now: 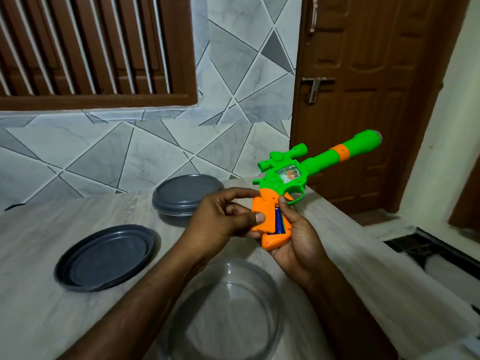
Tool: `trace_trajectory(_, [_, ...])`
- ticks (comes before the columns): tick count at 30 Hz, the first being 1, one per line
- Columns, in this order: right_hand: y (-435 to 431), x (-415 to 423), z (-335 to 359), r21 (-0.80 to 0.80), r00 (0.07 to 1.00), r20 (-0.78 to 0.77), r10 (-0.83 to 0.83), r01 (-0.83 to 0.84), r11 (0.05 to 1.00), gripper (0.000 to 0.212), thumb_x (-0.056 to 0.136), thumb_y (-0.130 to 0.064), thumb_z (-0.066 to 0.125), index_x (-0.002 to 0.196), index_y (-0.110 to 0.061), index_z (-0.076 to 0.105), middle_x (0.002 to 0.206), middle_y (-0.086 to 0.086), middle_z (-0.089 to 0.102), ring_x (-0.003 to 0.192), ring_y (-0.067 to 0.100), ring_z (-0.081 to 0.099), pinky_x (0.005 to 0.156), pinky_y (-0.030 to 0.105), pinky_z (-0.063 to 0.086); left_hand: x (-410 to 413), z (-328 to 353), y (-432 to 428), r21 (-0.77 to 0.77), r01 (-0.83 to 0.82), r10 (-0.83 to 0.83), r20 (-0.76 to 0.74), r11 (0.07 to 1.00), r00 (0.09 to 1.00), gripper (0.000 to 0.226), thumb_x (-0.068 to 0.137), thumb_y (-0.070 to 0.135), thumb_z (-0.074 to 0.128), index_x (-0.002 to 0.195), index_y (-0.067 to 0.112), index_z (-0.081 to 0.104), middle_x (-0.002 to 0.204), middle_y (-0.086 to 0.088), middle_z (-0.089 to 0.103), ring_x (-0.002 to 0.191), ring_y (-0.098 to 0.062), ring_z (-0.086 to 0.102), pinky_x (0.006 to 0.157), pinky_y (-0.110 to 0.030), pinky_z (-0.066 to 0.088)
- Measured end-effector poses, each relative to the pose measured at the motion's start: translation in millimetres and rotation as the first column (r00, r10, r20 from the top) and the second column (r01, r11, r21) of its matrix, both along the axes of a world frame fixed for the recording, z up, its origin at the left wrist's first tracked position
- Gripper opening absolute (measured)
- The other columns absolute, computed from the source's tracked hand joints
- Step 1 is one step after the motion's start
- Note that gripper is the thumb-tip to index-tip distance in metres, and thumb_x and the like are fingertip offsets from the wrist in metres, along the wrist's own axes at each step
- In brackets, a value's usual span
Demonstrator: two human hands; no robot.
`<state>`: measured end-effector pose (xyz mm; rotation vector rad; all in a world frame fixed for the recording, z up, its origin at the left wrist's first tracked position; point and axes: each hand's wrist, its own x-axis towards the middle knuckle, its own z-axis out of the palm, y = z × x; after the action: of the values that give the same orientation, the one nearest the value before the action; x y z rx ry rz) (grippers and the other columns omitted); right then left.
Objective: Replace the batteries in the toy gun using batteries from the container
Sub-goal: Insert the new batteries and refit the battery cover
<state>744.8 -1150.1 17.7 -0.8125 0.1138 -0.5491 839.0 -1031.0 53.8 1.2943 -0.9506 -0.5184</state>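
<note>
— What sits closest to us?
— A clear container (241,268) stands at the near edge of the counter (52,307), between the person's forearms. To its left and a little farther off, a dark grey lid (106,258) lies on the counter by itself.
— And the hands?
— Both are up over the counter, just beyond the clear container. The right hand (293,240) cups the orange handle of the toy gun (285,178) from below and from the right. Its grip is clamped on that handle, with one fingertip up by the trigger. The left hand (223,219) has its grip closed on the orange battery cover (262,203), thumb pressed on its face and forefinger stretched along its top edge.
— Is the cover on?
— Only partly. It sits shifted toward the left of the handle, and a blue battery (279,222) shows in the open slot beside it, lying lengthwise in the handle.
— Where does the gun point?
— The green barrel slants away to the far right, out past the counter's right edge, scope on top.
— Anything behind?
— A lidded grey container (185,196) stands on the counter beyond the left hand, near the tiled wall (130,146). Far left is a barred window (91,48), and far right is a brown door (363,100).
</note>
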Motion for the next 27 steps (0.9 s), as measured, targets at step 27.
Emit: trace_trajectory(27, [1.0,-2.3,-2.0,-0.028,0.998,0.067,-0.007,0.009,1.0,0.046,0.105,-0.034,0.035,0.147,-0.017,0.046,0.135,0.021,0.061,0.123,0.035,0.062,0.101,0.046,0.051,4.3,-3.1,-6.2,0.085,-0.214,0.193,0.206,0.973,0.959,0.038,0.069,0.006,0.089,0.105,0.011,0.077,0.077,-0.008,0.075,0.062,-0.018,0.069,0.066,-0.036,0.061])
